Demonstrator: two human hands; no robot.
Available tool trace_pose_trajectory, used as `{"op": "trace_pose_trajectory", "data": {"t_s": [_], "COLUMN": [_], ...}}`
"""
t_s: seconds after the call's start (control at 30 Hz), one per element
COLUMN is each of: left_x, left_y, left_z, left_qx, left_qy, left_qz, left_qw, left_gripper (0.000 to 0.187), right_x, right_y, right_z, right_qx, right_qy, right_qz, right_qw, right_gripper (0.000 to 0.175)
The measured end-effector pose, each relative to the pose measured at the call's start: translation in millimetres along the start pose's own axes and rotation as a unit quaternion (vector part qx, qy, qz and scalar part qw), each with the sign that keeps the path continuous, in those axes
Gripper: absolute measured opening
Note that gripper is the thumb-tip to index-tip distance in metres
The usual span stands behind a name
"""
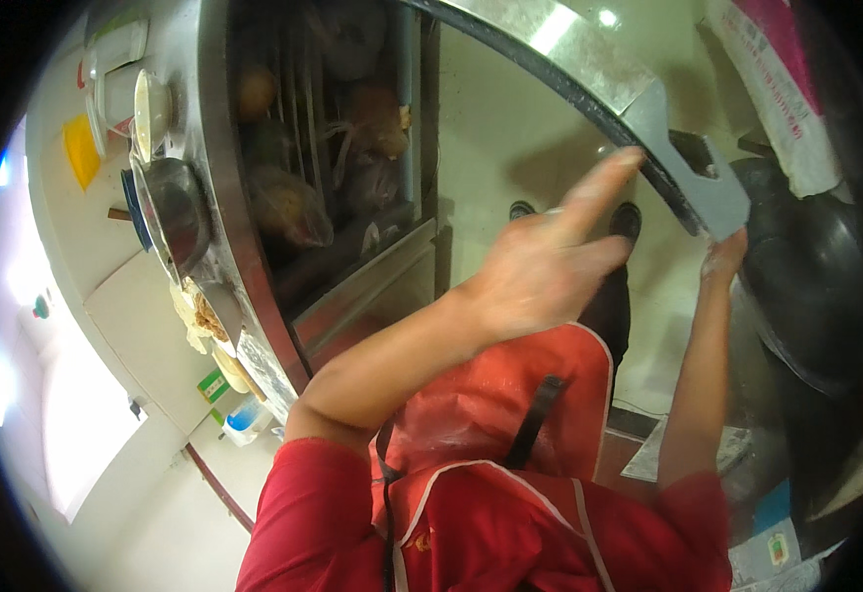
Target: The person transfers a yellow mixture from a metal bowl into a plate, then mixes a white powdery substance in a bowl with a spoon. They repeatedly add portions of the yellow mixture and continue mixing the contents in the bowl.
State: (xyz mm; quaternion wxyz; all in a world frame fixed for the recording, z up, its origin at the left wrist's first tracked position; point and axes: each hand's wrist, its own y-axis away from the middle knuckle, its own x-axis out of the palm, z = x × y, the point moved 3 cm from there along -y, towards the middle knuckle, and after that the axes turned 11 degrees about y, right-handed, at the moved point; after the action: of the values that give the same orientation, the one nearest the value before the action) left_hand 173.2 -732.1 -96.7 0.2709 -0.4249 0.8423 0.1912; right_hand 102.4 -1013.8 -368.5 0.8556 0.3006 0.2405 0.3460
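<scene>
A metal fridge door [594, 63] with a black gasket swings across the top of the view, seen edge-on and bent by the lens. My right hand [727, 255] grips its lower corner, the fingers partly hidden behind it. Slightly blurred, my left hand [542, 270] holds nothing. Its index finger points at the gasket; whether the tip touches cannot be told. Left of my hands, the fridge compartment [357, 251] stands open. Inside its dark space are plastic bags of food [294, 207] and a round orange-brown item [256, 90].
Along the counter [216, 96] at left stand a white bowl [151, 111], a metal pot [179, 214] and a brown crumbly food [209, 318]. A large black rounded vessel [809, 274] and a printed white-and-pink sack [779, 111] are at right. My shoes [626, 220] show on the floor.
</scene>
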Motion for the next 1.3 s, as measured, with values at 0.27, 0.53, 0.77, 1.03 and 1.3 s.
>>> {"op": "trace_pose_trajectory", "data": {"t_s": [0.27, 0.53, 0.77, 1.03, 1.3], "left_x": [-25.1, -15.7, -45.8, -125.9, -268.3], "left_y": [-58.0, -56.5, 92.1, 243.5, 277.3], "left_z": [-58.0, -42.1, -4.4, 45.3, -1.4], "left_qx": [0.022, -0.075, -0.209, -0.443, -0.312], "left_qy": [-0.051, -0.095, -0.092, -0.139, -0.047], "left_qz": [0.033, 0.159, 0.192, -0.026, -0.568], "left_qw": [0.998, 0.980, 0.955, 0.885, 0.760], "left_gripper": [0.014, 0.016, 0.015, 0.023, 0.020], "right_x": [-56.9, -82.9, -105.1, -94.8, 28.5], "right_y": [63.0, 111.9, 147.9, 169.4, 245.4], "right_z": [-21.5, 35.2, 62.3, 117.0, 226.8], "right_qx": [0.055, 0.051, 0.062, 0.047, -0.068], "right_qy": [0.098, 0.124, 0.149, 0.183, 0.267], "right_qz": [0.021, 0.035, 0.083, 0.205, 0.337], "right_qw": [0.993, 0.990, 0.983, 0.960, 0.900], "right_gripper": [0.045, 0.040, 0.040, 0.037, 0.023]}}
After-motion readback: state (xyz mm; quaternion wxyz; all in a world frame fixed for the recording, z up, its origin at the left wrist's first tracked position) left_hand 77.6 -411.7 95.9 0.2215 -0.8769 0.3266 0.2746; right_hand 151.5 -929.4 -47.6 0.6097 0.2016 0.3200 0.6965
